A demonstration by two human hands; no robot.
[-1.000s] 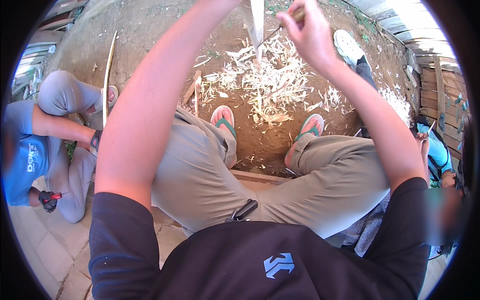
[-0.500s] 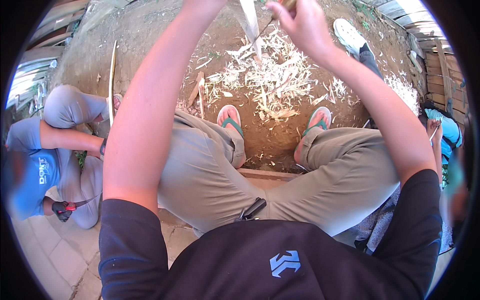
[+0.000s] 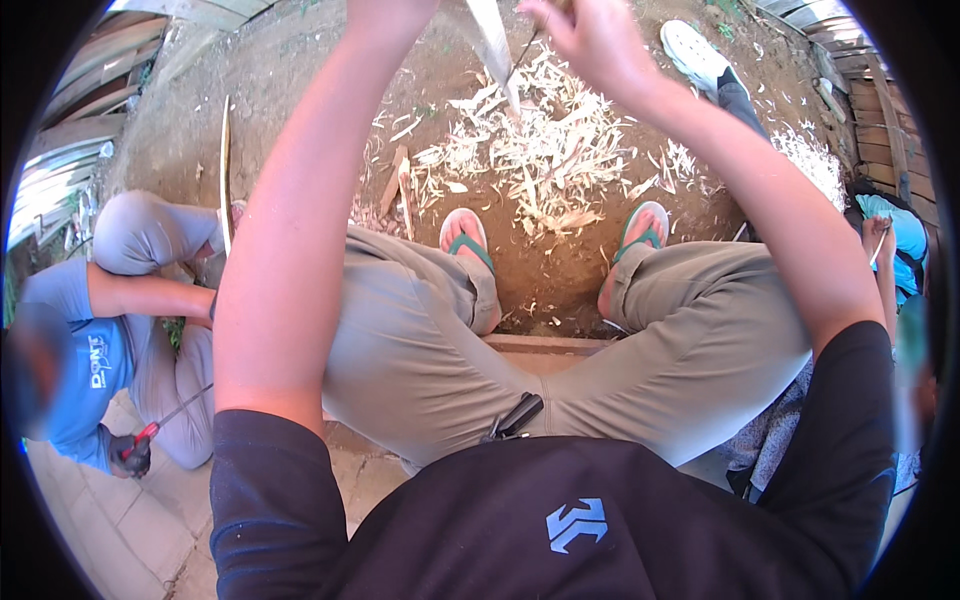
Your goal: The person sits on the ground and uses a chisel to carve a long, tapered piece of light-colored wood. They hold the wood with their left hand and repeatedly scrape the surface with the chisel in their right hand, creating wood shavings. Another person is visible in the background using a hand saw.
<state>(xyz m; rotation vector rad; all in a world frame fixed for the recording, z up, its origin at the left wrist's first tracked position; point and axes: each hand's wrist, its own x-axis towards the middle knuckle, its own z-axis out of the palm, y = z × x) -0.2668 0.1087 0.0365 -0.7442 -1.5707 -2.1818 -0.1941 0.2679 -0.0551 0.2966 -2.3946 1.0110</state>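
Left hand [image 3: 392, 14] at the top edge, upper left of centre; its fingers lie outside the frame, so I cannot tell whether they are apart or together. Right hand [image 3: 590, 42], top centre-right: fingers clamped on a knife [image 3: 524, 52], handle mostly cut off by the edge, thin dark blade slanting down-left to the wood strip [image 3: 492, 50]. Strip is pale, at top centre between the hands, lower end over a heap of shavings [image 3: 560, 165] on the ground. Lower left, a co-worker's gloved hand [image 3: 130, 456] grips a red-handled tool [image 3: 148, 434].
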